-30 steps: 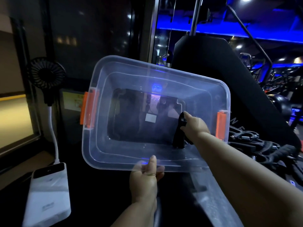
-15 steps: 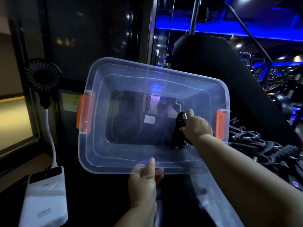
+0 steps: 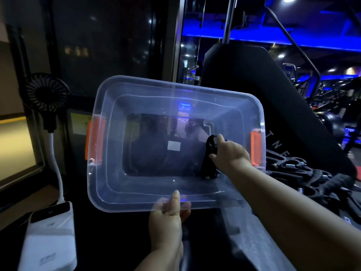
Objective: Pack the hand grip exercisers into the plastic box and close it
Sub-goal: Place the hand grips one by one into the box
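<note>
My left hand [image 3: 166, 222] grips the plastic box [image 3: 117, 173] rim at 6 o'clock; my right hand [image 3: 231, 155] holds a grip exerciser [image 3: 207, 163] inside at 3 o'clock.

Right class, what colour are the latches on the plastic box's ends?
Orange. The latches show best in the head view.

A dark surface [image 3: 117, 249] carries a white power bank [image 3: 50, 241] and heaped exercisers [image 3: 312, 178].

A small black fan [image 3: 47, 92] stands at the left on a white bendy stalk [image 3: 56, 165]. Below the fan, the stalk plugs into a white power bank [image 3: 50, 237] lying on the dark counter [image 3: 117, 241]. Just right of the fan is a yellowish sticker [image 3: 81, 124]. Far right of the fan rises a black padded machine [image 3: 283, 106], under blue light strips [image 3: 254, 39].
</note>
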Demonstrator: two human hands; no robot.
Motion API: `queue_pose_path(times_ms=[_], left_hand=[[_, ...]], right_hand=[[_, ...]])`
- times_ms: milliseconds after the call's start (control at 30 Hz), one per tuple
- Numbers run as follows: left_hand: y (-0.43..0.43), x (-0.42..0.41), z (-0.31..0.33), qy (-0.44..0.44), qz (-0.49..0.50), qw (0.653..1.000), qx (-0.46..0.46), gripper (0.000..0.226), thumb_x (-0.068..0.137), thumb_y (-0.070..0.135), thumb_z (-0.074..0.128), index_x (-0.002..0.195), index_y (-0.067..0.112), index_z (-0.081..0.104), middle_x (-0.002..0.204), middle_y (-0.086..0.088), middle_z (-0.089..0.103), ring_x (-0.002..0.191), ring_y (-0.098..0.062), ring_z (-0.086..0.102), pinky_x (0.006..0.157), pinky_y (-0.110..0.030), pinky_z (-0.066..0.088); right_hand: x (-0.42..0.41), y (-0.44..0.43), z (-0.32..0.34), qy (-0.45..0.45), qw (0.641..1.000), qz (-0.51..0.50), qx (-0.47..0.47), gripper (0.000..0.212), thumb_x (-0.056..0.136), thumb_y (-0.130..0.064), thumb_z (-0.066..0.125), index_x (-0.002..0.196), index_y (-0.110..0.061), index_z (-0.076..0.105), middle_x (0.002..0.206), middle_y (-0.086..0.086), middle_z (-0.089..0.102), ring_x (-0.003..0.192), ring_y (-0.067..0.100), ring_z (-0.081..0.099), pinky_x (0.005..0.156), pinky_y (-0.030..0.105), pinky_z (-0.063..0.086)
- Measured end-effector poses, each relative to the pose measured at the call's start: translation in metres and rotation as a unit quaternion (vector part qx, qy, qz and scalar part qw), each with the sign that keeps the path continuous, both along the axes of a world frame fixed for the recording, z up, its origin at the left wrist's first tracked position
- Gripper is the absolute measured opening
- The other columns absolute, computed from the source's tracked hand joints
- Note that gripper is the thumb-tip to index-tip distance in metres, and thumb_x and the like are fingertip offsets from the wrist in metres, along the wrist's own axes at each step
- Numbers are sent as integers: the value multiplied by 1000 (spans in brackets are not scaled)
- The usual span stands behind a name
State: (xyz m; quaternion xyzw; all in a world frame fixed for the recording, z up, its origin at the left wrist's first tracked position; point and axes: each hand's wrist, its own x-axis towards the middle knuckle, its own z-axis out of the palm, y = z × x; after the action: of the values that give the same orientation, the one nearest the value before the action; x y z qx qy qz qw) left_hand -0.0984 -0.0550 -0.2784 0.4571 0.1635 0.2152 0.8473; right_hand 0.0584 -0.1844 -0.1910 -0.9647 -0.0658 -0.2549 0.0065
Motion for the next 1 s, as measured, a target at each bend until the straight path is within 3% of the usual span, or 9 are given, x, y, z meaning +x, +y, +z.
queue_pose_path(times_ms=[133,267,300,400,500,633,833,1000], left_hand=[[0,0,-1,1,-1,1000,5,23,91,20,58,87,-2,57,64,0,72,58,-8,67,60,-24,53],[0,2,-2,3,-2,1000,4,22,91,19,59,82,-2,58,64,-3,71,58,-11,66,63,-29,52],[0,2,-2,3,-2,1000,3,22,91,18,59,80,0,58,64,-4,71,59,-11,66,64,-30,52],[-1,5,-3,9,5,1000,-8,21,91,18,59,81,0,57,66,-6,72,59,-12,66,61,-30,51],[-1,7,-3,15,6,1000,-15,20,91,17,59,82,0,56,76,-9,73,58,-11,67,56,-26,51],[-1,6,-4,18,4,1000,-3,20,91,18,59,80,1,57,71,-7,73,59,-12,67,59,-28,51],[0,6,-5,18,7,1000,-5,21,90,18,60,75,5,56,80,-11,73,62,-14,68,57,-27,51],[0,6,-3,8,9,1000,-7,22,90,16,61,74,3,54,68,-9,70,56,-11,65,53,-22,53]], right_hand=[[1,4,-5,-37,997,50,-53,42,82,-39,67,113,-14,55,116,11,53,108,35,51,79,39,47],[10,3,-13,-89,976,70,-187,41,48,-43,84,80,-22,70,99,5,59,98,28,46,76,37,38],[12,3,-13,-95,971,74,-206,43,46,-45,84,81,-24,71,103,5,60,104,27,41,82,39,33],[19,3,-16,-28,959,92,-266,52,76,-54,64,121,-28,61,144,3,37,140,23,9,110,51,2],[21,3,-18,13,949,80,-305,51,87,-58,47,131,-34,53,152,-2,27,146,24,-3,110,61,-15],[21,8,-19,29,949,50,-311,47,87,-59,45,126,-37,58,144,-5,37,143,26,3,106,69,-9],[21,14,-22,25,943,12,-332,43,89,-51,45,123,-32,62,137,-3,43,140,29,12,104,70,-3],[21,12,-22,25,946,11,-322,46,86,-55,48,123,-31,62,136,-3,44,139,29,13,105,72,0]])
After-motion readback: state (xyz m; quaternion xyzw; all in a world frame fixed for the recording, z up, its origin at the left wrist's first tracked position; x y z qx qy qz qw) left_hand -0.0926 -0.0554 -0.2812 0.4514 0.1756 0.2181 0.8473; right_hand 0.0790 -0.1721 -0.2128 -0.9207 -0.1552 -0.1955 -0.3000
